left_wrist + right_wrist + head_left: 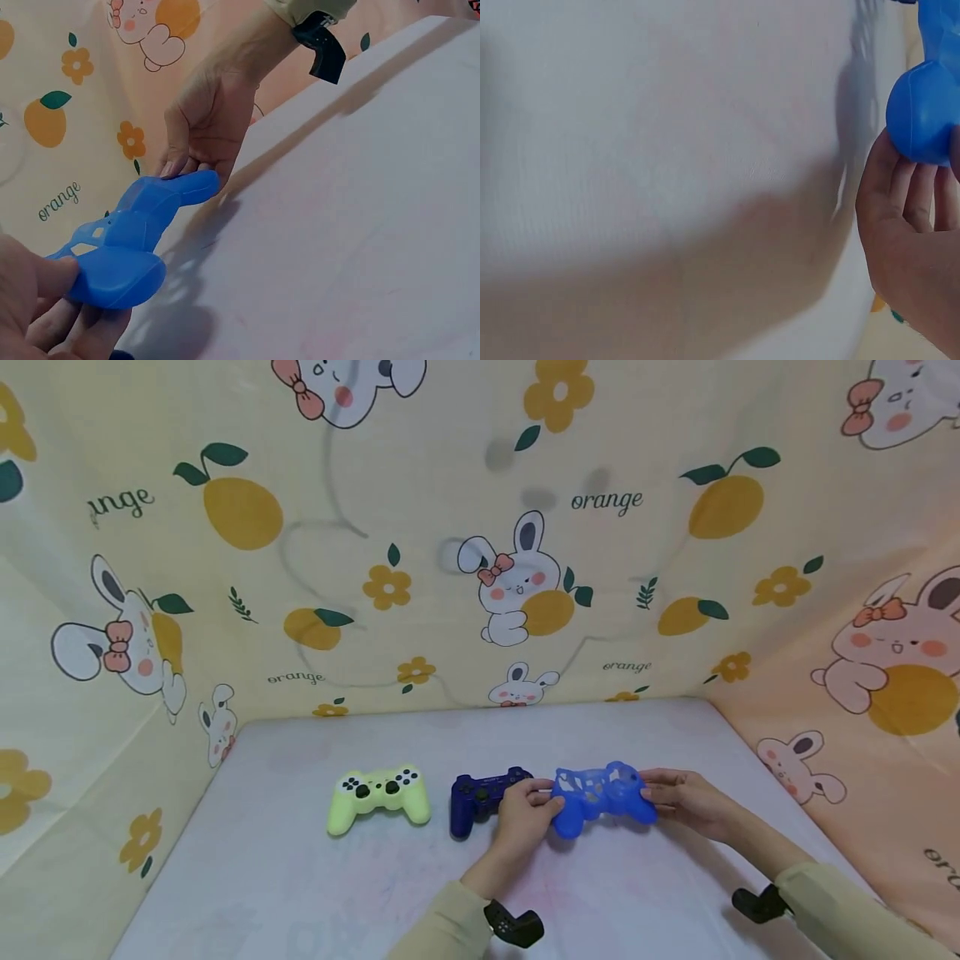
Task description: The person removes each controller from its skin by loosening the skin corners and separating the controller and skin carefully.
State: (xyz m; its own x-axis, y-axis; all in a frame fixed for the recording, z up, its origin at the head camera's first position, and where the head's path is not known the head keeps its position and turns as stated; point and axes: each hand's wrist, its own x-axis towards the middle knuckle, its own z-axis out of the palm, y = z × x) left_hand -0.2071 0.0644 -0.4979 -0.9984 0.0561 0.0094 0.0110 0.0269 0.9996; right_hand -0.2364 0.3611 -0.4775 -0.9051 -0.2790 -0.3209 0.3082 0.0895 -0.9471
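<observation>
Both hands hold a bright blue, soft-looking game controller cover (pixel 622 802) with cut-out holes, raised above the table. My left hand (pixel 521 818) pinches its left grip, with the thumb on the near side. At the other end, my right hand (pixel 686 797) pinches the right grip between thumb and fingers. The left wrist view shows the cover (pixel 124 274) stretched between the two hands. Only one rounded grip of the cover (pixel 919 112) appears in the right wrist view. A dark blue game controller (pixel 468 802) lies left of the cover, partly hidden by my left hand.
Farther left on the white table (pixel 300 893) lies a yellow-green game controller (pixel 378 792) with dark sticks and buttons. A cream cloth (pixel 420 527) printed with rabbits and oranges hangs behind the table and along both sides.
</observation>
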